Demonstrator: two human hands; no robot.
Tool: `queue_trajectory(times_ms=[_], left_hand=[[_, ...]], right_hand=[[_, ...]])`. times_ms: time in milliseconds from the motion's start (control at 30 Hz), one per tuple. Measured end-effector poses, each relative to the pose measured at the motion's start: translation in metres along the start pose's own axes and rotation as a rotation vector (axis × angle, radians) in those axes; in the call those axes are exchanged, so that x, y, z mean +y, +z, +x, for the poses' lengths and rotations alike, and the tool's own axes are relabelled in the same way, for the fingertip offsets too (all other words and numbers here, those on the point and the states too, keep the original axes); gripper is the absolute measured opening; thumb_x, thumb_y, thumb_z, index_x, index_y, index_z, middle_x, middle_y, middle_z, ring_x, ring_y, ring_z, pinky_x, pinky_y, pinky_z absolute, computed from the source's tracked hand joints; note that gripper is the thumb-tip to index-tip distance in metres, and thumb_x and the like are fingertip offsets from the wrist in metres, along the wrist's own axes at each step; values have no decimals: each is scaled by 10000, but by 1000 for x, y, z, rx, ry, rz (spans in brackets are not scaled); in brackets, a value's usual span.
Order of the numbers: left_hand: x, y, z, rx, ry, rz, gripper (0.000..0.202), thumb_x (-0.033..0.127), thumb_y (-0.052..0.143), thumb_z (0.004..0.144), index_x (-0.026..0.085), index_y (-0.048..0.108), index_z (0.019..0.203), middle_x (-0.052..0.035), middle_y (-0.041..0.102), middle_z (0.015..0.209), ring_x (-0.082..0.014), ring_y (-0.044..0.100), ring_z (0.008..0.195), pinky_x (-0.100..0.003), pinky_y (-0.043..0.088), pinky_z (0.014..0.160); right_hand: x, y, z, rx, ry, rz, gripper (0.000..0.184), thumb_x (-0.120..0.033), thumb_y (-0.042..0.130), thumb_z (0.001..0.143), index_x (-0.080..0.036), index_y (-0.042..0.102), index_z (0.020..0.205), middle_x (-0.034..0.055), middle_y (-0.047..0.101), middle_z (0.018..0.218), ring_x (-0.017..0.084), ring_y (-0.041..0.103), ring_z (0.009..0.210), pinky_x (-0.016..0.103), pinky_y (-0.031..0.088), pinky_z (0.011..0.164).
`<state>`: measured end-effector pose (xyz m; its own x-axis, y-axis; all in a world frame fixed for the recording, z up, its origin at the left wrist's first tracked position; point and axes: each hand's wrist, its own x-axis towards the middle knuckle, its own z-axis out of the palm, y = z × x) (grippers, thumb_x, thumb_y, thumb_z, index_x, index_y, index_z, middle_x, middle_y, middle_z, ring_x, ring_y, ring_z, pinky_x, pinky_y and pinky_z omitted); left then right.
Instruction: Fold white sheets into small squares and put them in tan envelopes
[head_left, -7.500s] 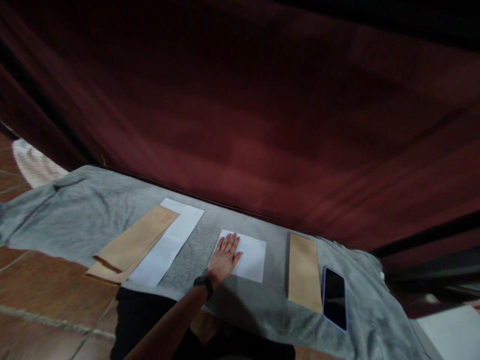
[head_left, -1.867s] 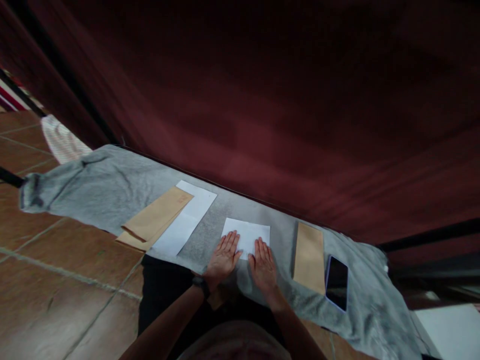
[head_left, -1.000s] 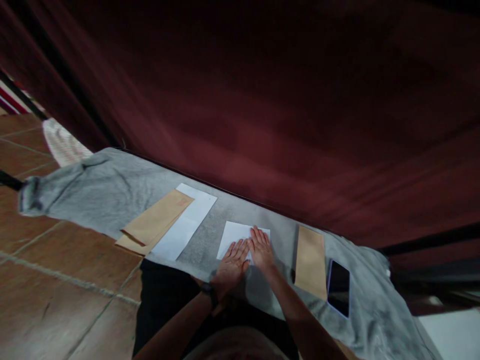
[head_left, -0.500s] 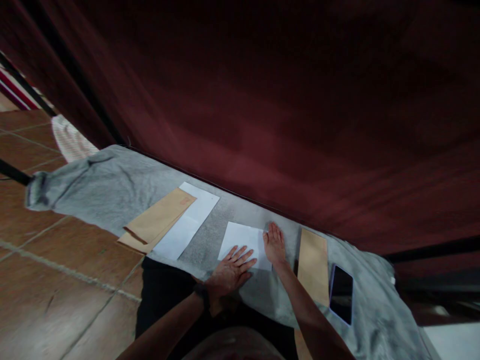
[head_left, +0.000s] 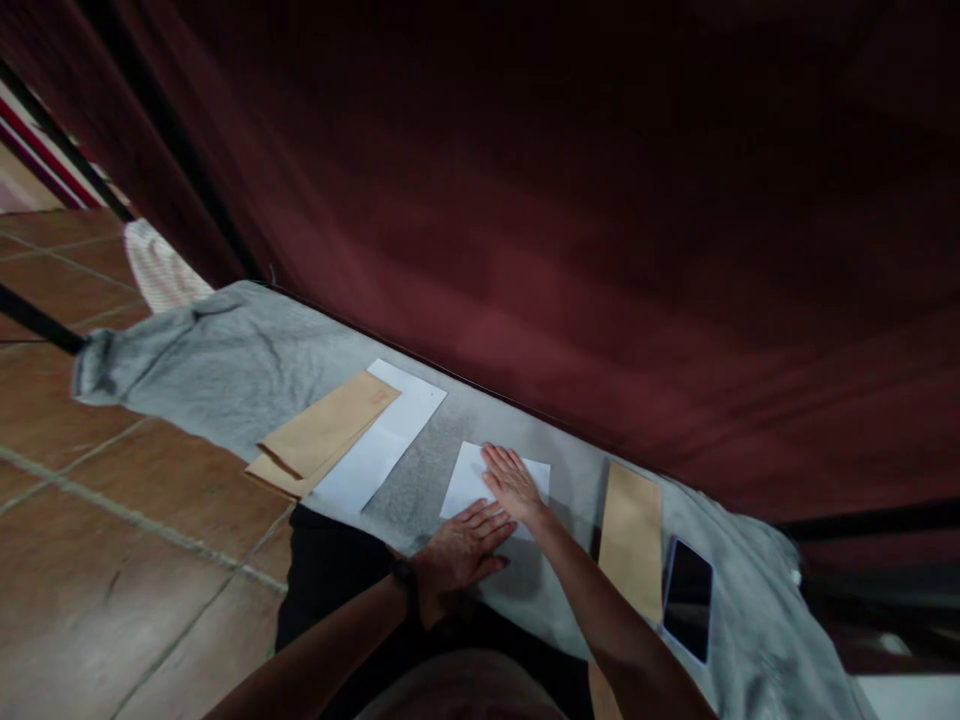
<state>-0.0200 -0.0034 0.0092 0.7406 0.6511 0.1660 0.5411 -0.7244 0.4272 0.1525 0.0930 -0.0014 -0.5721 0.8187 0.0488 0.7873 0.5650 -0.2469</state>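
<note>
A folded white sheet of paper (head_left: 466,476) lies on a grey cloth (head_left: 232,370). My right hand (head_left: 512,482) lies flat on the sheet's middle, fingers stretched out and pointing up-left. My left hand (head_left: 459,549), with a dark watch at the wrist, presses flat on the sheet's near edge, fingers apart and pointing right. Neither hand holds anything.
Left of the sheet, brown envelopes (head_left: 324,432) lie stacked over a long white paper (head_left: 390,440). On the right lie another brown envelope (head_left: 631,535) and a dark phone (head_left: 687,599). A dark red curtain (head_left: 600,220) hangs behind. Brown tiled floor (head_left: 112,540) is on the left.
My right hand has slid from the sheet's right edge leftwards to its middle. My left hand stays flat on the near edge. The view has shifted slightly.
</note>
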Motion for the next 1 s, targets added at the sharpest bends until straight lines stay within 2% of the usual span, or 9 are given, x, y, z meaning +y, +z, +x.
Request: queue_trajectory(times_ms=[100,233,333,433,533,667,767,867,1000], left_hand=[[-1,1,-1,-37,-7,-16,577,520,449,1007,256,410,1519,-74,461,1552,-251,358,1468,-459,223,1231],[-2,1,-2,-4,-10,-33,572,528,462,1000,272,424,1510,-64,476,1542,-244,367,1465,-451,228,1232],[-1,2,-2,29,-11,-26,555,507,514,984,281,458,1488,-64,509,1516,-236,404,1443,-440,237,1234],[-1,3,-2,45,-6,-19,507,467,564,967,312,506,1447,-51,536,1493,-232,435,1422,-441,246,1233],[-3,2,-6,57,-32,-12,533,460,548,977,293,466,1476,-63,499,1524,-233,429,1429,-445,271,1223],[-13,4,-20,134,-165,71,614,489,491,991,197,390,1522,-126,427,1567,-247,385,1457,-451,308,1204],[-21,7,-31,216,-320,154,598,446,457,1000,140,404,1510,-162,420,1564,-276,365,1467,-474,321,1196],[-25,11,-34,280,-474,146,520,358,424,998,131,467,1464,-155,473,1530,-285,405,1443,-477,367,1170],[-30,7,-18,364,-661,-28,460,278,435,956,141,532,1384,-155,592,1412,-268,542,1329,-436,453,1099]], right_hand=[[1,0,6,25,33,-1,526,-341,256,1070,-155,313,1558,62,336,1610,182,262,1505,418,185,1245],[-4,6,-1,111,159,28,541,-339,215,1069,-145,278,1570,94,305,1619,188,258,1508,439,237,1229],[-11,15,-26,187,218,28,550,-320,176,1068,-134,231,1583,113,297,1621,192,262,1508,450,265,1219],[-18,20,-63,197,180,-36,559,-325,263,1060,-141,227,1586,123,295,1621,229,277,1503,501,278,1209],[-21,20,-97,239,206,-87,583,-309,315,1048,-131,198,1591,154,295,1618,258,302,1492,533,328,1178],[-22,17,-125,272,246,-127,591,-350,330,1052,-126,214,1587,166,346,1597,264,340,1474,528,357,1162],[-25,18,-136,295,282,-141,601,-401,329,1055,-113,251,1577,176,381,1576,277,369,1458,520,357,1163],[-28,21,-139,307,311,-148,594,-399,329,1055,-110,272,1571,185,400,1563,280,386,1448,522,367,1155],[-34,23,-137,323,348,-156,566,-324,352,1042,-123,284,1567,180,394,1568,279,384,1451,544,360,1156]])
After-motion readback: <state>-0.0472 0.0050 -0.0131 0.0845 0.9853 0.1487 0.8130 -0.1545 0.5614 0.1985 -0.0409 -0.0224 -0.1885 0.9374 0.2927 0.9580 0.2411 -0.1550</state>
